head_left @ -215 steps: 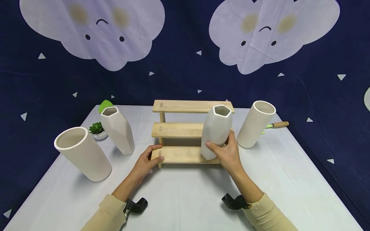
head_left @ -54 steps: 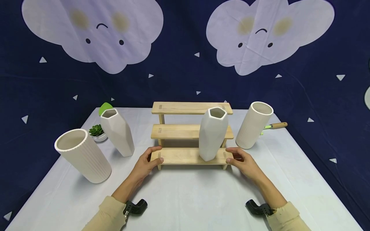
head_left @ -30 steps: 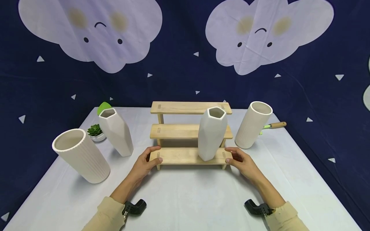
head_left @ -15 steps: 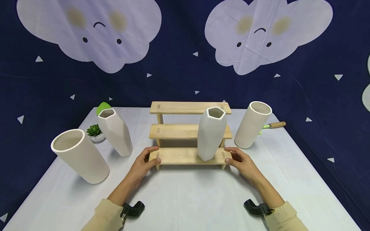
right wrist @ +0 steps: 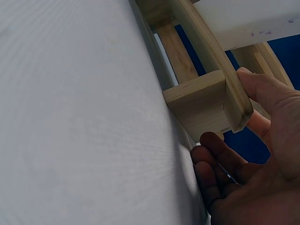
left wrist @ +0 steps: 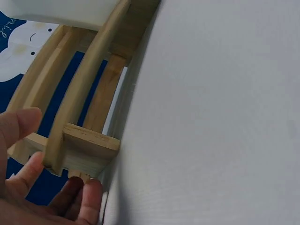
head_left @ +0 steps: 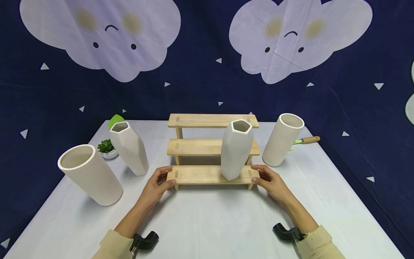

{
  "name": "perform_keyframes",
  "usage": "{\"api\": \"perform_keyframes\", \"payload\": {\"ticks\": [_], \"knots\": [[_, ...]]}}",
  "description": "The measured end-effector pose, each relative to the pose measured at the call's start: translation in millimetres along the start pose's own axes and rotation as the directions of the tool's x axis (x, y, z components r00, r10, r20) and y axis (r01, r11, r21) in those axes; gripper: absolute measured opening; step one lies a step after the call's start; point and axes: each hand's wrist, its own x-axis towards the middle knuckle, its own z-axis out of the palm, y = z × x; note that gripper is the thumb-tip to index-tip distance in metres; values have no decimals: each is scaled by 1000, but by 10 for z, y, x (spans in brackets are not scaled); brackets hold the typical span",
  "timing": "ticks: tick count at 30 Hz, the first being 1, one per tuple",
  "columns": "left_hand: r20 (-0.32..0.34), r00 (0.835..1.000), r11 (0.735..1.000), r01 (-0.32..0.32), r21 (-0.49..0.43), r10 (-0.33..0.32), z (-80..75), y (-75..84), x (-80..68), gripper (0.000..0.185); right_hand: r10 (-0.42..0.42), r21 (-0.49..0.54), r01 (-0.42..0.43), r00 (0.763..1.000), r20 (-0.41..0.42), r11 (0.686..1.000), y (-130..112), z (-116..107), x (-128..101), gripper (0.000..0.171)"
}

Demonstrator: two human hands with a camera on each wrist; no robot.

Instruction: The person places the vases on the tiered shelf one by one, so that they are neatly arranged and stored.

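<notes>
A three-tier wooden shelf stand (head_left: 200, 175) stands in the middle of the table. On the right part of its lowest tier rests a white faceted vase (head_left: 237, 151), upright, with neither hand on it. My right hand (head_left: 273, 183) pinches the lowest tier's right end, thumb at the front edge and forefinger behind, as the right wrist view shows. At the left end is my left hand (head_left: 153, 187), its fingers loosely bent beside the board. In the left wrist view its thumb (left wrist: 23, 123) stands off from the wood, and the lower fingertips are close by the stand's leg.
A ribbed white vase (head_left: 92, 176) and another faceted vase (head_left: 130, 149) stand at left. Behind them are a small potted succulent (head_left: 106, 146) and a green leaf-like shape (head_left: 115, 120). At right stand a ribbed vase (head_left: 283, 140) and a wooden-handled green tool (head_left: 308, 140).
Earlier my right hand held the faceted vase on the lowest tier; it let go and took the stand's right end. Just now my left hand has loosened and drawn slightly left.
</notes>
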Motion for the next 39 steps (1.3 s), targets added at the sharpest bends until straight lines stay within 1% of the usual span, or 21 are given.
{"api": "perform_keyframes", "payload": {"ticks": [5,15,24,26,29,33,36,39], "knots": [[-34,999,1000,10,17,-9,-32,26,-80,51,-7,9,7,1000,8,1000,7,-2,2,47],[-71,997,1000,13,20,-11,-68,103,-211,55,4,13,-4,1000,10,1000,7,-1,3,47],[-109,994,999,-5,45,10,-92,178,-295,55,3,24,-4,1000,14,1000,10,-6,4,47],[-130,991,999,-14,52,20,-98,195,-318,54,5,27,-6,1000,18,1000,11,-4,4,48],[-171,984,998,-29,62,39,-104,220,-350,52,6,30,-6,1000,18,1000,14,-2,6,48],[-239,968,996,-61,63,74,-109,242,-394,47,-5,30,5,1000,11,1000,23,-6,12,47],[-284,953,993,-96,61,110,-109,256,-429,45,-11,31,10,1000,10,999,25,-8,12,47],[-332,933,990,-131,53,141,-104,271,-462,44,-7,36,6,1000,16,999,22,-8,8,47]]}}
